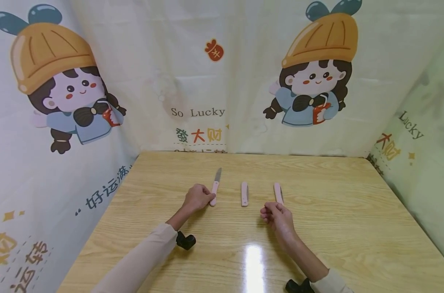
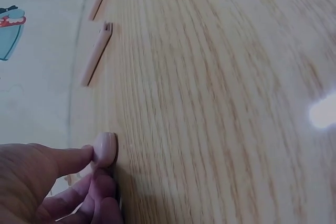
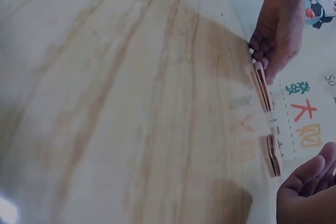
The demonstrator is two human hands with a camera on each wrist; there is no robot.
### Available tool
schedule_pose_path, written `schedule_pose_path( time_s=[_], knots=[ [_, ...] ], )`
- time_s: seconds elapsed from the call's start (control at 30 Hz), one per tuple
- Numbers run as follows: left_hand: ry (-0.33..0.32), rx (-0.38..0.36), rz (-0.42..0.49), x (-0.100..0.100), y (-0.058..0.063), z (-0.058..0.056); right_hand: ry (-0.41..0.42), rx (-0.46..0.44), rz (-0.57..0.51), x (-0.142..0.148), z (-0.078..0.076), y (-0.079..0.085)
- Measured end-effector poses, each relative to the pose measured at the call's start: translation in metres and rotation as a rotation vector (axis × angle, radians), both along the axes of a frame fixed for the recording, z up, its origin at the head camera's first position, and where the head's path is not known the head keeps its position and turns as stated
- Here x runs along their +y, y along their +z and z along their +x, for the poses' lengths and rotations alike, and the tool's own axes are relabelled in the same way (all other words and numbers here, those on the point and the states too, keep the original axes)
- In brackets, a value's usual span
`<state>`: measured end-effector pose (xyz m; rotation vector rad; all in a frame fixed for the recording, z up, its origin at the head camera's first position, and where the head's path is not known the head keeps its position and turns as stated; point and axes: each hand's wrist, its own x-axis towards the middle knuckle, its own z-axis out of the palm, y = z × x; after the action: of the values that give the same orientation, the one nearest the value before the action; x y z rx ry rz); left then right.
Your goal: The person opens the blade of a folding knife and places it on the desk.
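Note:
A pink folding knife (image 1: 215, 186) lies on the left with its blade folded out, pointing to the back. My left hand (image 1: 199, 197) pinches the near end of its handle between thumb and fingers; that handle end (image 2: 105, 149) shows in the left wrist view, the blade hidden there. Beside it is a second pink folding knife (image 1: 245, 194), blade folded in. A third folded pink knife (image 1: 278, 192) lies further right. My right hand (image 1: 280, 219), fingers loosely curled and holding nothing, is just in front of that one and overlaps its near end in the head view.
The knives lie in a row on a wood-grain table (image 1: 222, 228). A printed curtain (image 1: 244, 81) rises behind the table's back edge and at both sides. Black wrist mounts (image 1: 186, 241) sit by both sleeves. A bright reflection shows near the table's front.

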<state>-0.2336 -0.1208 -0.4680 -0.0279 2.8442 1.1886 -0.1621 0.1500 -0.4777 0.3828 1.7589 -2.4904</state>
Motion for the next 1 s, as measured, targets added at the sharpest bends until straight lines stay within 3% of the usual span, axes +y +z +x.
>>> schedule_pose_path(
  time_s=[0.2, 0.37, 0.47, 0.63, 0.73, 0.87, 1.0],
  knots=[
    [-0.011, 0.011, -0.002, 0.002, 0.001, 0.002, 0.020, -0.033, -0.083, -0.002, 0.004, 0.001],
    [-0.006, 0.012, 0.008, 0.002, -0.001, 0.001, 0.052, -0.046, -0.072, -0.002, 0.009, 0.005],
    [0.003, 0.023, 0.007, 0.002, -0.001, 0.001, 0.128, -0.073, 0.025, -0.002, 0.010, 0.007],
    [-0.037, 0.170, -0.097, 0.006, 0.002, 0.002, 0.283, -0.080, 0.250, -0.001, 0.014, 0.012],
    [-0.119, 0.270, -0.165, 0.010, 0.005, 0.001, 0.329, -0.029, 0.330, -0.001, 0.016, 0.013],
    [-0.279, 0.369, -0.136, 0.017, 0.010, -0.004, 0.389, 0.042, 0.381, -0.001, 0.019, 0.012],
    [-0.436, 0.340, -0.088, 0.026, 0.016, -0.009, 0.464, 0.091, 0.373, -0.002, 0.022, 0.011]
  ],
)
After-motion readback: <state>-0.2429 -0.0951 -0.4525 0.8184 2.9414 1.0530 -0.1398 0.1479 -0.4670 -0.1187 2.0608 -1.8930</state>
